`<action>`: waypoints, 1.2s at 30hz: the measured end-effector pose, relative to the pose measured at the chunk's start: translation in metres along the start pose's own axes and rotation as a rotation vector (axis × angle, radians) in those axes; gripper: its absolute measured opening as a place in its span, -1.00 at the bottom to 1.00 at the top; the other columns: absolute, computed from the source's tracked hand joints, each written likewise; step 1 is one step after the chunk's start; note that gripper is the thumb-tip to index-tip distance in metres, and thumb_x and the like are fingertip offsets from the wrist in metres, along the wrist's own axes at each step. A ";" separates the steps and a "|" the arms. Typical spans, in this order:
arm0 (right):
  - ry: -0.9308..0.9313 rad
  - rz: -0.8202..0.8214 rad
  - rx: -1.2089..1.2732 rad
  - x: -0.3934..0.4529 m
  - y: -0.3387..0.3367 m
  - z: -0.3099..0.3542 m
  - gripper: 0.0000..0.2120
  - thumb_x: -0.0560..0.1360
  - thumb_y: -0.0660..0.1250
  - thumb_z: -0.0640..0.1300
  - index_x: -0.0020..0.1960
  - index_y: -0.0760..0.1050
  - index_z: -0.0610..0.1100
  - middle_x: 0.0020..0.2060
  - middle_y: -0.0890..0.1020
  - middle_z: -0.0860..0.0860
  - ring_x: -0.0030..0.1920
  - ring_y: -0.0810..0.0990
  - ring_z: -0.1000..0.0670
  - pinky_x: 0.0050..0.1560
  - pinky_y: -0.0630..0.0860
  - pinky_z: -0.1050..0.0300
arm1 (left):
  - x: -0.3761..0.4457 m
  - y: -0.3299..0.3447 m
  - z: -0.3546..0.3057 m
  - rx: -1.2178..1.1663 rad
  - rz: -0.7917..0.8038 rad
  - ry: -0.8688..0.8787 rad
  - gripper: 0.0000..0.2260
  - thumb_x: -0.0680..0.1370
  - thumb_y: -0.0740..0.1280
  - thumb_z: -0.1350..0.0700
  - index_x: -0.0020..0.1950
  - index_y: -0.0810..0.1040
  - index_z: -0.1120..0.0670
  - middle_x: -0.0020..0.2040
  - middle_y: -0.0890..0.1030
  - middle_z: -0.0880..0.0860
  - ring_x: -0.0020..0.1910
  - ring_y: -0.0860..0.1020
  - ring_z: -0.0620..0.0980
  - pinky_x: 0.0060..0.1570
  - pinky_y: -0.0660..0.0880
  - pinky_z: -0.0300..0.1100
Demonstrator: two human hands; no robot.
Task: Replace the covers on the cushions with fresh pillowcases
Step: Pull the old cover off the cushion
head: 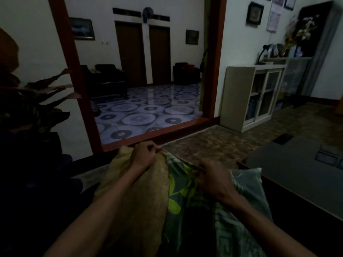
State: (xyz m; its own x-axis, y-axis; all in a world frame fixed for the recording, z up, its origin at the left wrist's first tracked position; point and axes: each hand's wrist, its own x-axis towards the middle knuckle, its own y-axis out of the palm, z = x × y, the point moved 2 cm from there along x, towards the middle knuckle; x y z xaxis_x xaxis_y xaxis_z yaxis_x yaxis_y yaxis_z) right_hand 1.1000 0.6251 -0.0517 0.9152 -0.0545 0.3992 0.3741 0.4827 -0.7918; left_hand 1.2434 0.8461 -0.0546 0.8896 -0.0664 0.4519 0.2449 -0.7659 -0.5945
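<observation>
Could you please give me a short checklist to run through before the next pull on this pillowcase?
1. Left hand grips the top of the tan cushion: ok.
2. Right hand pinches the edge of the green leaf-print pillowcase: ok.
3. Pillowcase drawn over the cushion: not ok; most of the cushion lies bare beside it.
4. Cushion's corner inside the pillowcase opening: cannot tell; the picture is dim and the hands hide it.
5. Second pillow in pale green clear of the work: not ok; it lies right behind the right hand.
</observation>
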 end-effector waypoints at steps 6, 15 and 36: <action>-0.129 -0.028 0.082 0.005 -0.047 0.045 -0.90 0.47 0.50 0.08 -0.14 0.66 0.08 -0.34 0.60 0.23 -0.31 0.57 0.25 -0.37 0.34 0.43 | 0.010 -0.057 -0.031 -0.132 -0.107 0.222 -0.80 0.58 0.35 0.28 -0.15 0.60 0.01 -0.21 0.60 -0.07 -0.21 0.52 -0.27 -0.20 0.42 -0.45; -0.019 0.029 -0.134 0.007 -0.007 0.023 -0.76 0.42 0.51 0.12 0.06 0.67 0.12 -0.06 0.71 0.05 -0.02 0.67 -0.04 -0.02 0.61 -0.02 | -0.023 -0.052 -0.013 -0.084 0.114 0.181 -0.90 0.59 0.40 0.13 -0.07 0.72 0.05 -0.09 0.68 -0.08 -0.09 0.59 -0.26 -0.09 0.47 -0.36; 0.031 0.109 -0.053 -0.010 -0.057 -0.025 -0.89 0.49 0.47 -0.15 -0.03 0.72 0.01 -0.08 0.74 -0.01 -0.04 0.69 -0.04 0.01 0.60 0.00 | -0.042 -0.053 -0.033 0.385 0.168 0.343 -0.84 0.50 0.41 0.14 0.05 0.72 0.00 0.05 0.72 0.00 0.02 0.65 0.03 -0.04 0.53 -0.16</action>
State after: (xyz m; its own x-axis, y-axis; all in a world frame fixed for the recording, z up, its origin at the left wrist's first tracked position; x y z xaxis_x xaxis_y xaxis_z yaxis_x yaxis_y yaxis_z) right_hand 1.0733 0.5763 -0.0219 0.9547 -0.0316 0.2960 0.2791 0.4404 -0.8533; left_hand 1.1801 0.8681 -0.0203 0.7677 -0.4222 0.4821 0.2907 -0.4410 -0.8491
